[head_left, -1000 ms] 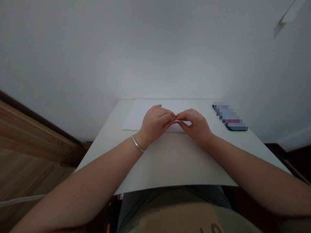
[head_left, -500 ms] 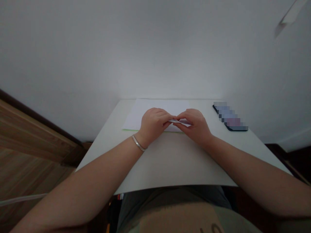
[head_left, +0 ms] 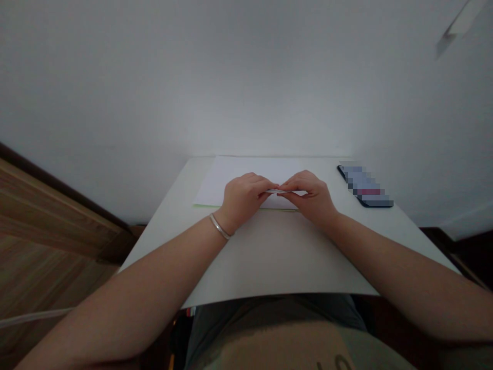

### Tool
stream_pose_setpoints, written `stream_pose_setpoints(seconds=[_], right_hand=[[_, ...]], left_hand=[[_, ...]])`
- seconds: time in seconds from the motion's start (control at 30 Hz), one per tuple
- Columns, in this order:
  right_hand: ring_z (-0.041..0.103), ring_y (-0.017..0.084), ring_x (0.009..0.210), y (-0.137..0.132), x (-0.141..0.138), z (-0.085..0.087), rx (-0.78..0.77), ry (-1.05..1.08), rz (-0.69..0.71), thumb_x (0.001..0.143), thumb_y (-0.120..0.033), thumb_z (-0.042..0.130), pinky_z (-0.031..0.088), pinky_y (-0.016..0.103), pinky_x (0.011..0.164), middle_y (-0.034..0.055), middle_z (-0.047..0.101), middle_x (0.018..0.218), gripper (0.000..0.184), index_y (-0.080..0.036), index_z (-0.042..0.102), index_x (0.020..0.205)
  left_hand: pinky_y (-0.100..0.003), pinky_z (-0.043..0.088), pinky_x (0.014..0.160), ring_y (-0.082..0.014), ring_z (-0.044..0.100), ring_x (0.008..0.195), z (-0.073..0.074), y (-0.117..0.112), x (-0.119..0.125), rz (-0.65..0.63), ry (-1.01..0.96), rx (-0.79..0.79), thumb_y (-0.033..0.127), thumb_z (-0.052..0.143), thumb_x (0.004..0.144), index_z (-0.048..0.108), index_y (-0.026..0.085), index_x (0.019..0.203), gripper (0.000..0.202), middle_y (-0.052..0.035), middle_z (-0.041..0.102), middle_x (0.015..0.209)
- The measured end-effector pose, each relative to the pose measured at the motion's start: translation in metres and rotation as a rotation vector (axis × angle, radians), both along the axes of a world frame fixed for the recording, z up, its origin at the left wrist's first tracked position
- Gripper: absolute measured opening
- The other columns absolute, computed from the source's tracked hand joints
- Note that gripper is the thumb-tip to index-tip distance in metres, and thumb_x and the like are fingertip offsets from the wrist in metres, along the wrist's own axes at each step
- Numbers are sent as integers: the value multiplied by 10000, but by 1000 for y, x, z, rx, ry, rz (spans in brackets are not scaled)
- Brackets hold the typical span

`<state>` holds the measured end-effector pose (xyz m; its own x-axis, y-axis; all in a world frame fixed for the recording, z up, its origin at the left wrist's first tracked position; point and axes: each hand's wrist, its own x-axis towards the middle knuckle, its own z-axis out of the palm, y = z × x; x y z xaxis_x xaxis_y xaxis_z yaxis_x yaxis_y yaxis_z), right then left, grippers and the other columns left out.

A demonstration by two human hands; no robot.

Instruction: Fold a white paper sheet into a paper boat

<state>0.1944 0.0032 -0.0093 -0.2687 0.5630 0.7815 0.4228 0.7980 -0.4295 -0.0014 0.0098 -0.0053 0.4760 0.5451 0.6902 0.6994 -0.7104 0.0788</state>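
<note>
Between my two hands is a small piece of folded white paper [head_left: 274, 191], seen nearly edge-on. My left hand [head_left: 246, 198], with a silver bangle [head_left: 219, 226] at the wrist, pinches its left part between thumb and fingers. The right part is pinched by my right hand [head_left: 310, 192], whose fingertips meet those of the left. Most of the folded paper is hidden by the fingers. Behind and beneath the hands, white sheets [head_left: 215, 187] lie flat on the table, with a thin green edge showing at the front.
A phone [head_left: 364, 187], its screen pixelated, lies at the right of the white table [head_left: 277, 257]. The table's far edge meets a pale wall [head_left: 246, 77]. Wooden furniture [head_left: 50, 221] stands at the left, and my lap is below the near edge.
My right fingers have shifted slightly along the folded paper, and the paper looks flatter between the fingertips. My left hand has hardly moved.
</note>
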Motion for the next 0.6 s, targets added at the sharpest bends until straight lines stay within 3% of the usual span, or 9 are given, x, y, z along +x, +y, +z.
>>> stream_pose_setpoints(seconds=[0.4, 0.53, 0.6], right_hand=[[633, 172, 726, 3, 2, 0, -6, -16, 25, 795, -325, 698, 481, 356, 731, 12, 709, 736, 88, -248, 697, 751], [643, 186, 771, 5, 10, -1, -11, 25, -61, 812, -298, 675, 499, 352, 729, 28, 717, 798, 60, -249, 710, 807], [646, 195, 779, 7, 15, -1, 2, -54, -117, 817, -275, 662, 492, 372, 760, 32, 723, 820, 60, -250, 714, 833]], left_hand=[[-232, 450, 636, -143, 653, 772, 0, -1, 1, 30, 8, -14, 366, 606, 872, 731, 268, 922, 166, -5, 738, 849], [-243, 461, 635, -157, 671, 773, -2, 3, -5, 84, -7, -60, 405, 637, 842, 718, 265, 947, 193, 1, 744, 865], [-248, 469, 648, -166, 681, 800, -2, 5, -7, 116, -29, -72, 401, 650, 833, 710, 264, 978, 209, -1, 747, 902]])
